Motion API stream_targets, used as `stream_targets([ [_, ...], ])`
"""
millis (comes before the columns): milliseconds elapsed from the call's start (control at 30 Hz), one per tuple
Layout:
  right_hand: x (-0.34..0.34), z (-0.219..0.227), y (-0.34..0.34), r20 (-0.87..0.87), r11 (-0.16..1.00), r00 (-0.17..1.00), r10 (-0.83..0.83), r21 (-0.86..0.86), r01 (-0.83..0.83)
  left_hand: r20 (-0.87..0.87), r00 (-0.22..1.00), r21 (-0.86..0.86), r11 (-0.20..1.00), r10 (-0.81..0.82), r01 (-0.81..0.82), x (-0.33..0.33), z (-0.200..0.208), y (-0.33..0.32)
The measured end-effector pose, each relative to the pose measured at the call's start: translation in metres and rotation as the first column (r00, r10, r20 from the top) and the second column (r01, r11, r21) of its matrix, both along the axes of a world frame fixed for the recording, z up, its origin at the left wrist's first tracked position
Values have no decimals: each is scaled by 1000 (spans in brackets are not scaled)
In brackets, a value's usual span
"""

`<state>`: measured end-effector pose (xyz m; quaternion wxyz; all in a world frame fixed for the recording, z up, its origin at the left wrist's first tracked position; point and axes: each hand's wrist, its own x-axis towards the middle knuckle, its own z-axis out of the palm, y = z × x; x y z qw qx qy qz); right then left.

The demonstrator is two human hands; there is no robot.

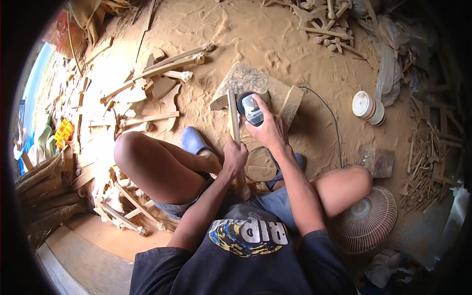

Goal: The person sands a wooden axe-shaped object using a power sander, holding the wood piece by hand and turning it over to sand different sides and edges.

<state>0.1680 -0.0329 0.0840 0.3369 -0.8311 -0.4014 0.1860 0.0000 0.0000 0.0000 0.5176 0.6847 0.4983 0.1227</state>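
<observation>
My left hand [236, 153] is closed around a pale wooden bar [233, 115] that points away from me. A curved dark-edged wooden piece [220, 102] sticks out to the left of the bar. In my right hand [271, 130] is a hand-held power sander [253, 112] with a dark round base, its index finger stretched along the top. The sander sits just right of the bar, over a worn, dusty block [246, 74]; whether its pad touches the wood is hidden. Another wooden part [242, 188] shows below my left hand, between my legs.
Carved wooden parts [167, 66] lie on the sandy floor at left, with more beside my left knee [118, 204] and at the top right [327, 29]. A cord [333, 115] runs right of the block. A white tub [368, 108] and a fan [366, 219] stand at right.
</observation>
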Motion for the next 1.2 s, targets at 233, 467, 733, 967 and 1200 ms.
stream_targets([
  [233,-1,3,3,-2,997,999,-34,-76,33,38,999,50,999,5,-7,3,-5,1],
  [467,-10,17,-2,-40,974,990,-132,-190,122,14,1000,-6,1000,23,-23,-1,2,-1],
  [733,-1,17,-34,-78,960,984,-157,-247,134,5,1000,27,1000,8,-8,1,-2,-2],
  [967,1,25,-48,-26,966,968,-250,-76,248,0,1000,28,999,15,-15,1,-5,-4],
  [1200,2,6,-29,-115,978,983,-142,140,158,10,1000,27,1000,9,-9,3,4,-5],
])
